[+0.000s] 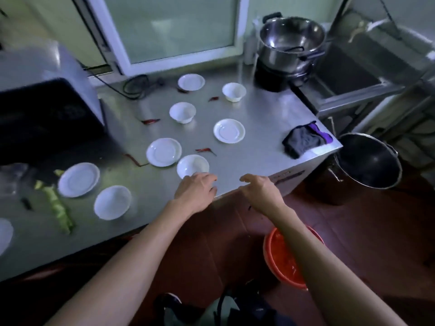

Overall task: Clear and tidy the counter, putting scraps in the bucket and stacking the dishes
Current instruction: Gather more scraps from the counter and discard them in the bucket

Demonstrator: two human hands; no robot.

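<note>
Several white plates and bowls lie scattered on the steel counter (259, 118). The nearest bowl (192, 165) sits just beyond my left hand (195, 189), whose loosely bent fingertips reach its near rim; I cannot tell if they touch. My right hand (261, 188) hovers at the counter's front edge, fingers loosely curled, holding nothing. Dried red chillies (204, 150) and green vegetable scraps (58, 208) lie between the dishes. The orange bucket (276, 262) stands on the floor under my right forearm.
A dark cloth (303, 140) lies at the counter's right corner. A steel pot (290, 41) sits on a burner at the back right. A black appliance (47, 114) stands left. A large dark pot (369, 161) stands on the floor beside a sink (348, 74).
</note>
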